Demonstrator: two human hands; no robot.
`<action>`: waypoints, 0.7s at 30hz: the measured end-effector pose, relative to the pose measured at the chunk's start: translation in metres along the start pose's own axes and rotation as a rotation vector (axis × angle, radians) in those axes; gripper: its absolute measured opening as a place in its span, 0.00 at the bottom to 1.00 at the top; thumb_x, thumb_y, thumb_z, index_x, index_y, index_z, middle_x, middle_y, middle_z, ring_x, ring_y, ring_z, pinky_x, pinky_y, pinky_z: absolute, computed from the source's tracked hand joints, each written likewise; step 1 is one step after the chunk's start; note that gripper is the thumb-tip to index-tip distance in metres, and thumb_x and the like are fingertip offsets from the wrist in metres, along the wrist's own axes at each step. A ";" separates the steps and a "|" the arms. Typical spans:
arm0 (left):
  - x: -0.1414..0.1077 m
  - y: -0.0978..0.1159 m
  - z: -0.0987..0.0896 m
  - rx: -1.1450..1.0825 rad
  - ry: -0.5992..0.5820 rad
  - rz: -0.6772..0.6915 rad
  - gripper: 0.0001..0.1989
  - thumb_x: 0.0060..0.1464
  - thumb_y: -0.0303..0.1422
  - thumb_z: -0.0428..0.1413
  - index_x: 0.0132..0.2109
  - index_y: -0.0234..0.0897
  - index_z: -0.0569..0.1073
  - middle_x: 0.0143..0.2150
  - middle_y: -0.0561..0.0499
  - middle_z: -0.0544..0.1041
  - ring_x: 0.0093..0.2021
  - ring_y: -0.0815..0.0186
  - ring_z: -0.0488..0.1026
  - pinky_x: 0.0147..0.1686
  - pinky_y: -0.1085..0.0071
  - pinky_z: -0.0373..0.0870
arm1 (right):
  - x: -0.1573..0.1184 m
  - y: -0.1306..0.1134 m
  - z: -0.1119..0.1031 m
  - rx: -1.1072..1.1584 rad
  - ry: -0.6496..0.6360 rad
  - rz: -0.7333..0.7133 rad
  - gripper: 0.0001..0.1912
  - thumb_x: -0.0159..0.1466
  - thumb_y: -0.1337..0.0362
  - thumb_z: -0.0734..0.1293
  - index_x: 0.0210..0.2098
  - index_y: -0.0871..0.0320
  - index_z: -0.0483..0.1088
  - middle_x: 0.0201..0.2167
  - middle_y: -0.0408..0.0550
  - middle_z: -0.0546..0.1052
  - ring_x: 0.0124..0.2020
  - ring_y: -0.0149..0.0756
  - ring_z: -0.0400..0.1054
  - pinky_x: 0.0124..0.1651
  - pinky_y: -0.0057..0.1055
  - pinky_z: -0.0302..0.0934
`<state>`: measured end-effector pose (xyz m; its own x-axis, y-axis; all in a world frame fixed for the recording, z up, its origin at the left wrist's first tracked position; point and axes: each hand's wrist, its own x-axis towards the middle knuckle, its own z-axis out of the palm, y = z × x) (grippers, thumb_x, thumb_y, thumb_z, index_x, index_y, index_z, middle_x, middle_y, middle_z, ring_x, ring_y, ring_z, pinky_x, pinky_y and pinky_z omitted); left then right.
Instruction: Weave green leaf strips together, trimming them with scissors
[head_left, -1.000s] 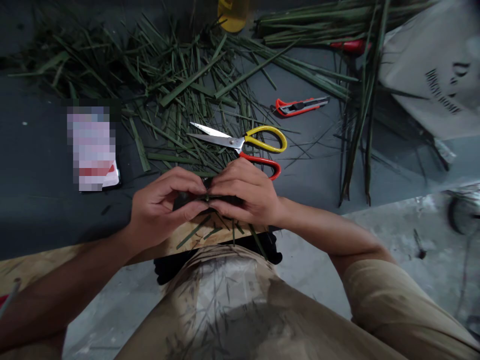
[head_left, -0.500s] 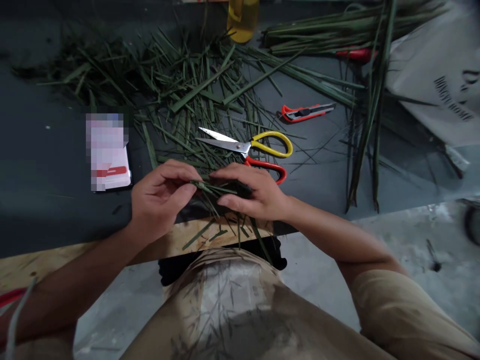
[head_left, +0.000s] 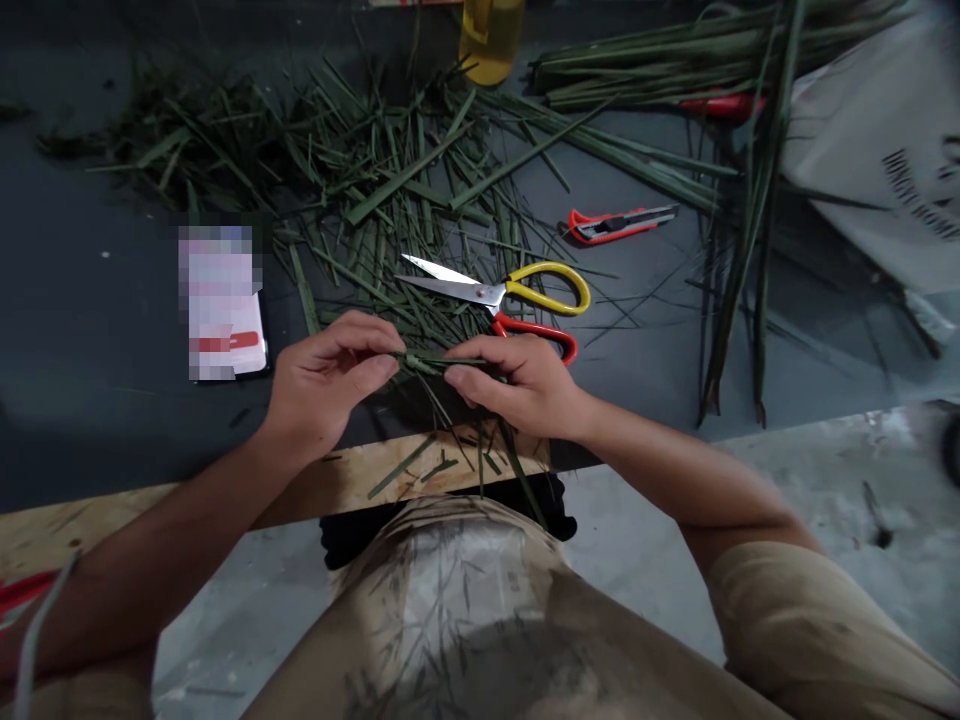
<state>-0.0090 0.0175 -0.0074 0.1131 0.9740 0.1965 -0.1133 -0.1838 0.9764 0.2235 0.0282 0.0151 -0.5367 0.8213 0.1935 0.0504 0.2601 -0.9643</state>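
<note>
Near the table's front edge, my left hand (head_left: 330,385) pinches one end of a small knotted piece of green leaf strips (head_left: 420,362) between thumb and fingertips. On the other side, my right hand (head_left: 525,385) has thumb and forefinger closed on strands of the same piece. Thin loose ends hang down from the knot between the hands. Just beyond my right hand lie scissors (head_left: 491,293) with one yellow and one red handle, their blades slightly apart and pointing left over leaf scraps.
Cut green leaves (head_left: 300,140) are heaped across the back. A phone (head_left: 225,310) lies at the left, a red cutter (head_left: 622,224) at the right. Beyond are a yellow container (head_left: 491,40), long leaves (head_left: 645,65) and a pale bag (head_left: 885,150).
The thumb and fingers of my right hand have come together on the strands; they were apart before. The view has shifted slightly.
</note>
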 end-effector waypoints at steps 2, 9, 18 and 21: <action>0.003 0.000 -0.001 -0.032 -0.028 -0.037 0.05 0.53 0.38 0.72 0.38 0.51 0.86 0.37 0.50 0.81 0.39 0.64 0.78 0.38 0.66 0.76 | 0.000 -0.002 -0.001 0.125 -0.044 0.074 0.10 0.71 0.62 0.68 0.39 0.64 0.77 0.22 0.36 0.72 0.21 0.19 0.60 0.26 0.18 0.58; 0.009 0.002 0.000 -0.145 -0.156 -0.106 0.09 0.50 0.44 0.73 0.33 0.48 0.84 0.32 0.48 0.78 0.31 0.63 0.75 0.30 0.64 0.73 | -0.001 -0.005 -0.001 0.194 -0.099 0.088 0.11 0.72 0.61 0.68 0.39 0.64 0.77 0.22 0.36 0.71 0.20 0.19 0.59 0.25 0.18 0.58; 0.004 -0.003 0.002 -0.074 -0.004 -0.041 0.05 0.55 0.42 0.70 0.39 0.51 0.87 0.38 0.49 0.81 0.37 0.65 0.78 0.32 0.69 0.74 | -0.006 0.008 0.001 -0.446 0.114 -0.301 0.10 0.74 0.63 0.66 0.45 0.61 0.78 0.36 0.47 0.84 0.33 0.28 0.77 0.38 0.25 0.69; 0.001 -0.005 -0.001 -0.049 -0.003 -0.060 0.08 0.59 0.47 0.66 0.40 0.52 0.86 0.41 0.49 0.82 0.38 0.63 0.78 0.32 0.68 0.75 | -0.007 0.011 0.002 -0.541 0.123 -0.340 0.10 0.74 0.64 0.65 0.46 0.61 0.77 0.34 0.47 0.84 0.31 0.28 0.76 0.36 0.25 0.68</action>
<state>-0.0089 0.0195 -0.0123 0.1237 0.9827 0.1376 -0.1542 -0.1179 0.9810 0.2257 0.0242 0.0030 -0.4986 0.6919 0.5221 0.3291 0.7084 -0.6244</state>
